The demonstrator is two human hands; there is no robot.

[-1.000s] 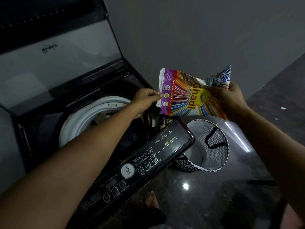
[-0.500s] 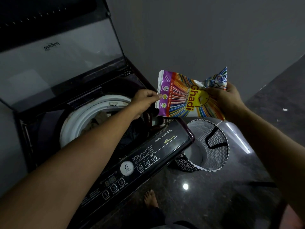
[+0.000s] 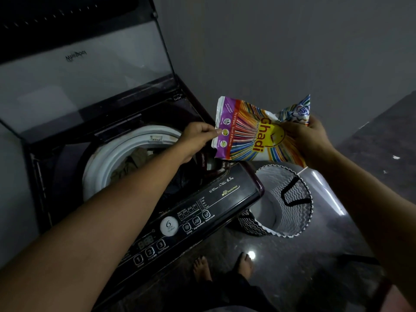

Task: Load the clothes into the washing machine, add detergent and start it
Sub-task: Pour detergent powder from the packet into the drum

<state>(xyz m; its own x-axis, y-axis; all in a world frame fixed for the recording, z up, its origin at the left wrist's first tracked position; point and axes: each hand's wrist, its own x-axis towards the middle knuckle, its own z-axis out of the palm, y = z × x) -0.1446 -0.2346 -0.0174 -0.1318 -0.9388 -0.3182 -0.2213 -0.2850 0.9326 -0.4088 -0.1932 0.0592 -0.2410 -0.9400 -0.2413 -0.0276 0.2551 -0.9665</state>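
A colourful detergent packet (image 3: 249,134) marked "Ghadi" hangs in the air over the right rear corner of the top-load washing machine (image 3: 236,190). My left hand (image 3: 198,138) pinches its purple left edge. My right hand (image 3: 308,136) grips its crumpled right end. The machine's lid (image 3: 85,75) stands open. Olive and dark clothes (image 3: 132,163) lie inside the white-rimmed drum (image 3: 101,163). Just below the packet sits the small detergent compartment (image 3: 211,163). The control panel (image 3: 171,226) with its round dial faces me.
A zigzag-patterned laundry basket (image 3: 286,217) with a black handle stands on the dark glossy floor to the right of the machine. My bare feet (image 3: 202,266) are at the machine's front. A grey wall runs behind.
The packet and both hands have stayed almost in place, shifting only slightly. The view has tilted down a little, so both feet now show.
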